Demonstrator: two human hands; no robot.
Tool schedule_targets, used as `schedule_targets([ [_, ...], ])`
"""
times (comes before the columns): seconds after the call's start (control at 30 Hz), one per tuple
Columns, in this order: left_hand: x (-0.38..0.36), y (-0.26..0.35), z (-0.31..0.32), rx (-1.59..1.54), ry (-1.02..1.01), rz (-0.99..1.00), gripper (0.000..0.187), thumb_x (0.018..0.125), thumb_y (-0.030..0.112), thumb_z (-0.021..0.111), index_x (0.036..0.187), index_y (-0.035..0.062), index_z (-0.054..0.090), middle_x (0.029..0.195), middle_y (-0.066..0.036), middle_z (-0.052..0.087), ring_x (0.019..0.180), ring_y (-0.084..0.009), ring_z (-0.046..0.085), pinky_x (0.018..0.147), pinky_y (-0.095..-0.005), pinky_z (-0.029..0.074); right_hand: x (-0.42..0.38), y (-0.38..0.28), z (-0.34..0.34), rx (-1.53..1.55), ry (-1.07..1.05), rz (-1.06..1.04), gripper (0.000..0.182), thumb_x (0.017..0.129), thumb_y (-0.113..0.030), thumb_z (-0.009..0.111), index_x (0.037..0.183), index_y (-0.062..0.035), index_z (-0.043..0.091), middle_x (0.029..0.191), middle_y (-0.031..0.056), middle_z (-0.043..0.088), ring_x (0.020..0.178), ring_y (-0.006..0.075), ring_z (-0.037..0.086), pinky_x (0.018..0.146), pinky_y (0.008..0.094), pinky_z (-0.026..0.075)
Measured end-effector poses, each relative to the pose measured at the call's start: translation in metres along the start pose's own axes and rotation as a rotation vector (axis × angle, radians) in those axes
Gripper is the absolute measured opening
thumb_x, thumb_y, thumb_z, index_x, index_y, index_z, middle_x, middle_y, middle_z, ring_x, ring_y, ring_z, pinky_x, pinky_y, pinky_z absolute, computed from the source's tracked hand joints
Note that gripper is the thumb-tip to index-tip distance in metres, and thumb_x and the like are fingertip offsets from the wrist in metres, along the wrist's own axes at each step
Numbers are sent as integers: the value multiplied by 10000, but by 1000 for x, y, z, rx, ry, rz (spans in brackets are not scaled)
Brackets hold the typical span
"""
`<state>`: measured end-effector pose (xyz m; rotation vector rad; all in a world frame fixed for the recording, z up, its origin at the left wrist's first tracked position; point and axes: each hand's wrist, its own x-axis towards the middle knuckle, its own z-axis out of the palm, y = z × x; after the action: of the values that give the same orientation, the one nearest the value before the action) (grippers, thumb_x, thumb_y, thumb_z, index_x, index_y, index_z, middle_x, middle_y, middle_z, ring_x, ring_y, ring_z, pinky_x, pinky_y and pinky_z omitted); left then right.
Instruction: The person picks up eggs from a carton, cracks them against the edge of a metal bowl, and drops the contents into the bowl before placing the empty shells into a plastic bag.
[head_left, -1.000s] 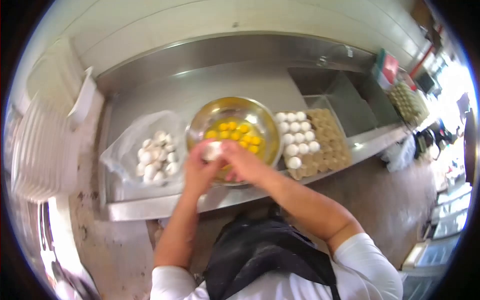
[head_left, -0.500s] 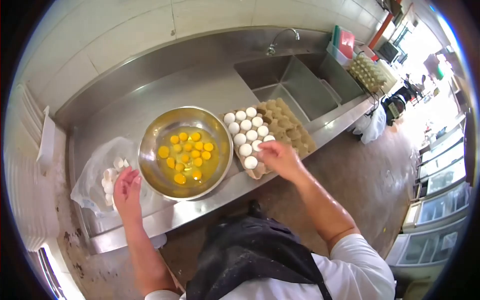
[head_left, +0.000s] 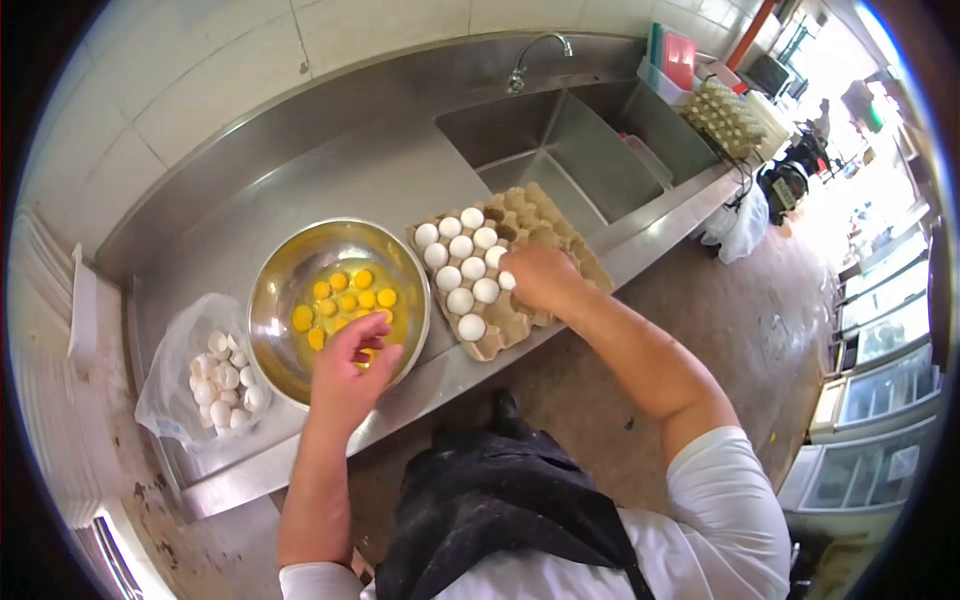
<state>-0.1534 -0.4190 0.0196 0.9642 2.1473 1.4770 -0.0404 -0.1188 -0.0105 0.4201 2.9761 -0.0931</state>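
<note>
A steel bowl [head_left: 262, 345] holds several cracked eggs, with yellow yolks [head_left: 338, 282] in clear whites. My left hand [head_left: 350, 375] hovers above the bowl's near side, empty, fingers loosely curled and apart from the thumb. Right of the bowl, a cardboard egg tray [head_left: 545, 215] carries white eggs [head_left: 460, 247] in its left part. My right hand [head_left: 543, 278] reaches down onto the tray, its fingers curled around an egg [head_left: 507, 281] at the edge of the group. The fingertips are partly hidden. Left of the bowl, a clear plastic bag [head_left: 165, 400] contains broken eggshells [head_left: 220, 380].
A steel counter [head_left: 330, 165] supports everything, its front edge close to my apron [head_left: 500, 490]. Behind the tray are two sink basins [head_left: 535, 150] and a tap [head_left: 540, 45]. Stacked egg trays [head_left: 722, 115] and a container with red and green items [head_left: 675, 65] stand beyond.
My left hand has moved right, from beside the shell bag to over the bowl. My right hand has moved farther onto the tray, and its fingers have closed around an egg.
</note>
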Motion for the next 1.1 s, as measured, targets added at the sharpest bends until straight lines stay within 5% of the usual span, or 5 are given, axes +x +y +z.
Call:
schedule_targets([
  [0.3,76,10,100,748,-293,481,331,828,301,686,1066,72,665,1041,-116,673,979,-275,643,831,-434,504,-75,-1,8,1433,440,547,228,846,-224,601,973,-36,613,848,95,621,747,243,621,620,391,483],
  [0.47,114,6,142,1009,-411,496,188,806,218,661,933,81,675,970,-131,669,902,-282,656,779,-441,509,-133,-23,48,2765,-159,383,467,925,-456,369,1040,-59,587,693,72,599,577,218,547,536,361,418],
  [0.67,121,8,147,1005,-440,488,270,743,151,669,1001,69,666,960,-143,645,880,-311,662,768,-460,531,-158,-92,63,2142,205,576,309,949,-281,450,1126,-59,572,873,93,622,687,227,609,606,337,477],
  [0.83,95,31,113,629,-233,361,399,701,154,675,1080,53,606,1070,-163,609,976,-291,638,764,-412,543,-150,-122,89,923,647,104,376,856,-159,703,1207,-67,606,1051,146,634,876,292,648,763,361,538],
  [1.1,20,19,6,-939,-276,-394,414,733,37,505,1137,30,596,1207,-151,598,1050,-300,620,857,-437,566,-127,-128,110,664,794,-16,435,785,-177,753,1203,-145,639,1105,107,625,920,280,639,790,395,524],
])
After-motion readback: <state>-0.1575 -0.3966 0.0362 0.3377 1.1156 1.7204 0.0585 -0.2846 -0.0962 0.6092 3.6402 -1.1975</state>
